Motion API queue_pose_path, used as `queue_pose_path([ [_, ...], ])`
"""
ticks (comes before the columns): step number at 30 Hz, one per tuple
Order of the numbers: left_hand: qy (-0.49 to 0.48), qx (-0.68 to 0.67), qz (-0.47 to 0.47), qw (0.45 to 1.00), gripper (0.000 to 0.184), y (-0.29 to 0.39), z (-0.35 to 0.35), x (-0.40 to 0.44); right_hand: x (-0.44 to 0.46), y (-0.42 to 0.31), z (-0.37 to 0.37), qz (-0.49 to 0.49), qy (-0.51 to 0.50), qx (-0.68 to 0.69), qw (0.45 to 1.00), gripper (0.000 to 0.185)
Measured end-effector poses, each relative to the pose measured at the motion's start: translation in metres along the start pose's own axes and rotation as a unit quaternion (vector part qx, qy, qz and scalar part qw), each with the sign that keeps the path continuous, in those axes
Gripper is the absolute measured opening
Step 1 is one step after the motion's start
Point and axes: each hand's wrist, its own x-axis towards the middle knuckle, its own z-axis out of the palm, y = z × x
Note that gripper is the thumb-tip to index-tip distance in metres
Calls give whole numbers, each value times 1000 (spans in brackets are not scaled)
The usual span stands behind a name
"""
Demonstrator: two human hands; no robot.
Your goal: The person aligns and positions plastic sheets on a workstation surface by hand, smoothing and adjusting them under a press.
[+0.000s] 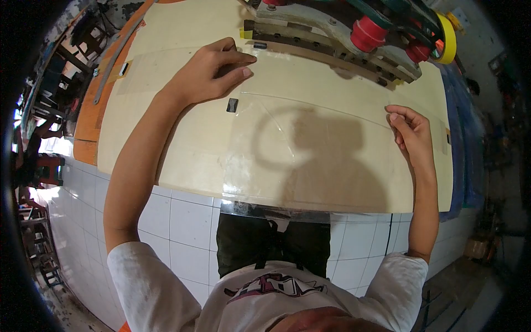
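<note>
A clear plastic sheet lies on the cream-coloured tabletop, its near edge hanging over the front. My left hand rests on the tabletop beyond the sheet, thumb and forefinger stretched apart with nothing visible between them. Just past its fingertips is a small black block; a second black block sits nearer me, by the sheet's far left part. At the sheet's far right part, my right hand has thumb and forefinger pinched together on what looks like its edge.
Over the far side stands a machine with a long metal bar, red knobs and a yellow ring. Blue plastic hangs along the right edge. A metal strip lies on the orange wood at left.
</note>
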Motion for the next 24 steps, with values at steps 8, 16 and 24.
queue_pose_path([
  [8, 6, -4, 3, 1000, 34, -2, 3, 1, 2, 6, -2, -9, -4, 17, 1000, 21],
  [16, 9, -14, 0, 1000, 32, 5, 1, 2, 3, 9, -3, -19, -8, 19, 1000, 21],
  [24, -1, 0, -14, 1000, 29, 3, 2, 4, 1, 7, -4, -19, -8, 0, 1000, 22],
])
